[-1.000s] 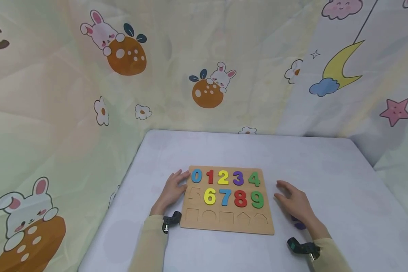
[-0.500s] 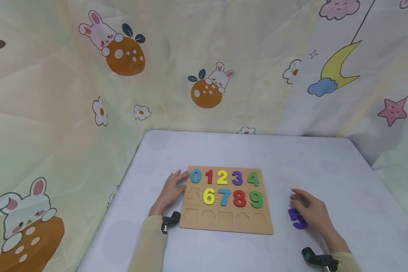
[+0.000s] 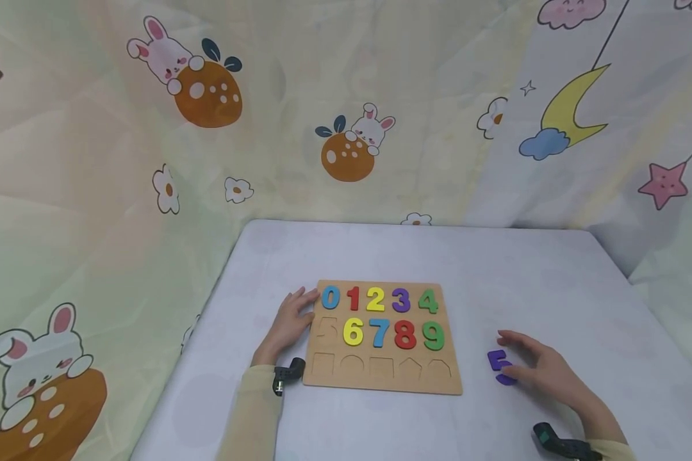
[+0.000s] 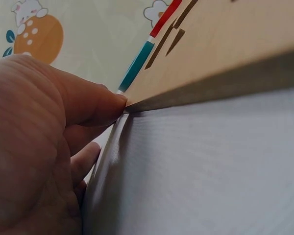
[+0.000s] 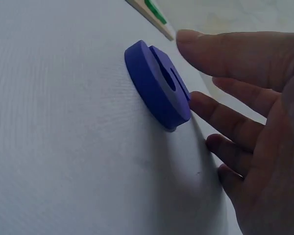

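My right hand [image 3: 544, 371] is lying with fingers relaxed, touching the purple 5 [image 3: 500, 367], flat on the tabletop [image 3: 530, 288], top pointing away. My left hand [image 3: 288, 320] is pressing straight fingers against the puzzle board [image 3: 380, 383].

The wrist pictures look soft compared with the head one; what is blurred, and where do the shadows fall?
Left wrist view: the left hand fills the near side, blurred; the puzzle board casts a dark band under its edge. Right wrist view: the purple 5 is fairly sharp, the right hand soft, with faint shade beside it. Head view: even light, no glare.
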`<state>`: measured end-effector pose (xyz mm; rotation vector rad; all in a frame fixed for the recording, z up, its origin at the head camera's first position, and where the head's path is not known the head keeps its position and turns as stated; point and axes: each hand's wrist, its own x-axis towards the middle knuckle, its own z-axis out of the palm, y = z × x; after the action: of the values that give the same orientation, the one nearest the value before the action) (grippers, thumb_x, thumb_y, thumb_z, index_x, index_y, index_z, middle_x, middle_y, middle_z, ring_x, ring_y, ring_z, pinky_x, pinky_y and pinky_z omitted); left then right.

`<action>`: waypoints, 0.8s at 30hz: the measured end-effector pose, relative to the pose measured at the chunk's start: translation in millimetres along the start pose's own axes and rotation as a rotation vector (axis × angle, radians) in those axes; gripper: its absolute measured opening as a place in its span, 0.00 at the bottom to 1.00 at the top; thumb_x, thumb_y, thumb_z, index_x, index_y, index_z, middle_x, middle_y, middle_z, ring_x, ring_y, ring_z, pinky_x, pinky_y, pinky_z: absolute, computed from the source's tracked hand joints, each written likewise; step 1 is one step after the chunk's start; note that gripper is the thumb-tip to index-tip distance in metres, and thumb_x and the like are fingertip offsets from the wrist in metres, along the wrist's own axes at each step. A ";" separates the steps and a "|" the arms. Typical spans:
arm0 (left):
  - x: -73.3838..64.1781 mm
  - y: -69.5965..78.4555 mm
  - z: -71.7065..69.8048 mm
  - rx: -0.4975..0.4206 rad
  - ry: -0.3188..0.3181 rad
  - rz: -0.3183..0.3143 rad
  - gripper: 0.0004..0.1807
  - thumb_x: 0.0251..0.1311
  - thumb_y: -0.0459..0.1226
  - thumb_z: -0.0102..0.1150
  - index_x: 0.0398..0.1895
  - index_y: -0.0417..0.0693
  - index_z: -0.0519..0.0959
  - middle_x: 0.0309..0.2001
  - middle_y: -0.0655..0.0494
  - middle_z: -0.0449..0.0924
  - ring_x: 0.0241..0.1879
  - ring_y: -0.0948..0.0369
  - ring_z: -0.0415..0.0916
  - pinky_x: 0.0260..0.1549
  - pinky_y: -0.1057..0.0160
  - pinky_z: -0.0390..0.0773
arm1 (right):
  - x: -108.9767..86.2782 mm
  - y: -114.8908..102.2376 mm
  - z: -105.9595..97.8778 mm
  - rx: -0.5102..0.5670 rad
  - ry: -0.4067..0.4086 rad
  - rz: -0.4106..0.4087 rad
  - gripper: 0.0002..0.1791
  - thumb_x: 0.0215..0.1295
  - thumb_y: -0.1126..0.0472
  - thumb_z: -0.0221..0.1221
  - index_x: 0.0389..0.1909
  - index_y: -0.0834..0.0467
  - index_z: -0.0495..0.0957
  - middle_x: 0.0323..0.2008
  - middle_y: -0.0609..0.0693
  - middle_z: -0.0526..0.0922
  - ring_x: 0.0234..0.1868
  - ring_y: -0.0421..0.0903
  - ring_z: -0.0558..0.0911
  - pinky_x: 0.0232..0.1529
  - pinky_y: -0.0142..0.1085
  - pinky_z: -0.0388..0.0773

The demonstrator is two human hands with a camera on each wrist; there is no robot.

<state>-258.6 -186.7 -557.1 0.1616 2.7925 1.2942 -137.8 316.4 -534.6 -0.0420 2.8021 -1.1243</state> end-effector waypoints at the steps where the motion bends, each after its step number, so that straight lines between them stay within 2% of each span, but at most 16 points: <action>1: -0.1 0.4 -0.2 0.000 0.002 0.005 0.27 0.62 0.33 0.57 0.65 0.56 0.74 0.70 0.57 0.67 0.76 0.51 0.46 0.73 0.41 0.41 | -1.2 -0.7 -1.0 0.000 -0.021 -0.002 0.44 0.51 0.53 0.72 0.68 0.59 0.65 0.61 0.63 0.75 0.69 0.70 0.58 0.63 0.70 0.54; 9: -0.1 0.9 0.4 -0.007 0.008 0.008 0.27 0.61 0.33 0.57 0.65 0.54 0.74 0.69 0.57 0.68 0.76 0.54 0.47 0.74 0.44 0.40 | -8.2 -1.0 -3.7 0.035 -0.085 -0.010 0.46 0.46 0.58 0.74 0.68 0.60 0.64 0.65 0.63 0.70 0.69 0.70 0.57 0.63 0.70 0.54; 12: -0.2 -0.2 0.7 -0.005 0.007 -0.001 0.27 0.61 0.33 0.57 0.65 0.55 0.74 0.69 0.58 0.68 0.76 0.54 0.47 0.74 0.44 0.41 | -8.8 -0.7 -2.7 0.041 -0.085 -0.012 0.45 0.47 0.60 0.73 0.68 0.59 0.65 0.65 0.63 0.70 0.69 0.69 0.58 0.63 0.71 0.54; 19: -0.7 -0.2 -0.1 -0.010 0.011 0.019 0.27 0.61 0.32 0.58 0.65 0.53 0.74 0.69 0.57 0.68 0.76 0.53 0.48 0.74 0.44 0.41 | -8.9 -2.8 -1.0 0.010 -0.065 -0.035 0.41 0.50 0.64 0.71 0.66 0.60 0.67 0.64 0.63 0.71 0.69 0.69 0.59 0.63 0.70 0.56; 24: -0.4 0.8 -0.7 -0.012 0.009 0.014 0.27 0.61 0.33 0.58 0.65 0.54 0.74 0.69 0.57 0.68 0.76 0.53 0.48 0.74 0.44 0.41 | -11.2 -6.1 -0.6 -0.028 -0.082 -0.034 0.44 0.44 0.61 0.74 0.66 0.60 0.68 0.65 0.63 0.70 0.68 0.69 0.60 0.63 0.69 0.56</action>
<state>-258.1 -186.7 -556.0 0.1751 2.7948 1.3179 -126.8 313.3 -528.8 -0.1365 2.7544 -1.0649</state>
